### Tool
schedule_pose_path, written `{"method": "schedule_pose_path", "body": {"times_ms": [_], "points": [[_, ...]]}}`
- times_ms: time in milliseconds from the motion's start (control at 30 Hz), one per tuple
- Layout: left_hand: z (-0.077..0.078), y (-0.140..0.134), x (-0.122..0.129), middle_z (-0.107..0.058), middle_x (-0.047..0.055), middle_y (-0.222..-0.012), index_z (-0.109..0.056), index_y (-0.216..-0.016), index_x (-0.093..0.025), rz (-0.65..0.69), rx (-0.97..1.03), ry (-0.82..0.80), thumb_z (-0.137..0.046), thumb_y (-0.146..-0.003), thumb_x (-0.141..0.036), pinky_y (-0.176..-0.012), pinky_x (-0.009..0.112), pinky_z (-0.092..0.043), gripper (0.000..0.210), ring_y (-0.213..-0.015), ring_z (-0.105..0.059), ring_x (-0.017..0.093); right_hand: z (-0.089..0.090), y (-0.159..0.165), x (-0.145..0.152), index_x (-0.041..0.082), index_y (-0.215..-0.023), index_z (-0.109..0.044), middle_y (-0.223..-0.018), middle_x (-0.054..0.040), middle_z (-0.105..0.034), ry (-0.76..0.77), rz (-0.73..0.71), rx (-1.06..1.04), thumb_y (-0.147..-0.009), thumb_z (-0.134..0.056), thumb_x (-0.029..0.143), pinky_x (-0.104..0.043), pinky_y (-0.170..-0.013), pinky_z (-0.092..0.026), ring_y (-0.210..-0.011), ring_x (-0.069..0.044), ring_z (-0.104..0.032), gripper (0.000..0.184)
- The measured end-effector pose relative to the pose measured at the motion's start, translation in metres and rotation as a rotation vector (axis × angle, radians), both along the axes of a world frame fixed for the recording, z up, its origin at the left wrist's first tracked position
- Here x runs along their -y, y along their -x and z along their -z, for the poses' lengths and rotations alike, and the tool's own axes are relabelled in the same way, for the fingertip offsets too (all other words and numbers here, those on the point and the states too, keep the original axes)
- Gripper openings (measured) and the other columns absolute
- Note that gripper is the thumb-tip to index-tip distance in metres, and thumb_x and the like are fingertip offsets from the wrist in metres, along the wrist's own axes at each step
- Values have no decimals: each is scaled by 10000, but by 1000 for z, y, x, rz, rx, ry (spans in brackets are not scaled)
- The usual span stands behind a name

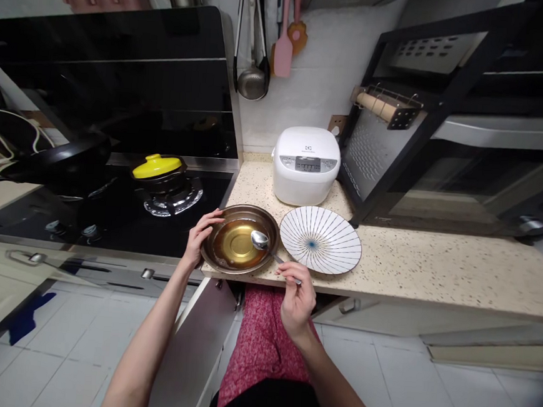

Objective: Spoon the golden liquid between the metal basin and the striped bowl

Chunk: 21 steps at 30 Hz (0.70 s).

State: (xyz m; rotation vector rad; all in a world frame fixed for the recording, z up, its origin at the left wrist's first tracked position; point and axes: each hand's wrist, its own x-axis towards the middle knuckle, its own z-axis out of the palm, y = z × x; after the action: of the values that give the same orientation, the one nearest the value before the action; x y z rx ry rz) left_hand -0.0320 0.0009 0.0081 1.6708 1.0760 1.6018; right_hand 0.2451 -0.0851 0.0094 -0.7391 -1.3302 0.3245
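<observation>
A wide metal bowl (211, 258) of clear amber liquid stands at the counter's front edge. My left hand (198, 238) grips its left side, fingers over the rim and thumb low on the outside. In my right hand (298, 293), the fingers are closed round the handle of a metal spoon (260, 240). The spoon's bowl is over the right part of the liquid; I cannot tell whether it touches the surface. Right beside the bowl is a white plate (334, 243) with dark radiating lines and a blue centre, nothing lying on it.
Behind the plate stands a white rice cooker (306, 168). On the left, a pot with a yellow lid (156, 167) sits on the black stove (115, 216), near a dark wok (68, 156). A cabinet door (194, 348) hangs open below the counter. A black rack (371, 192) holds an oven at right.
</observation>
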Motion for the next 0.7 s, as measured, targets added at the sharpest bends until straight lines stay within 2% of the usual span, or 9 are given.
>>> {"method": "schedule_pose_path", "body": {"times_ms": [333,700], "points": [[-1,-1,1,-673,130,-1428,-821,-1084,-199,-3,0,7,-615,-955,-478,-1302,589,-268,370,-1487,-483,383,9,12,-9,228,-944,-630,-895,-29,-709,58,0,34,-1055,-479,160,-313,-739,-587,-835,-169,-699,199],[1,1,0,-666,131,-1438,-821,-1092,-196,2,1,0,-615,-955,-447,-1302,586,-267,352,-1483,-490,380,12,15,-11,224,-935,-630,-887,-34,-706,92,-12,50,-1061,-474,186,-321,-741,-572,-847,-174,-694,204]]}}
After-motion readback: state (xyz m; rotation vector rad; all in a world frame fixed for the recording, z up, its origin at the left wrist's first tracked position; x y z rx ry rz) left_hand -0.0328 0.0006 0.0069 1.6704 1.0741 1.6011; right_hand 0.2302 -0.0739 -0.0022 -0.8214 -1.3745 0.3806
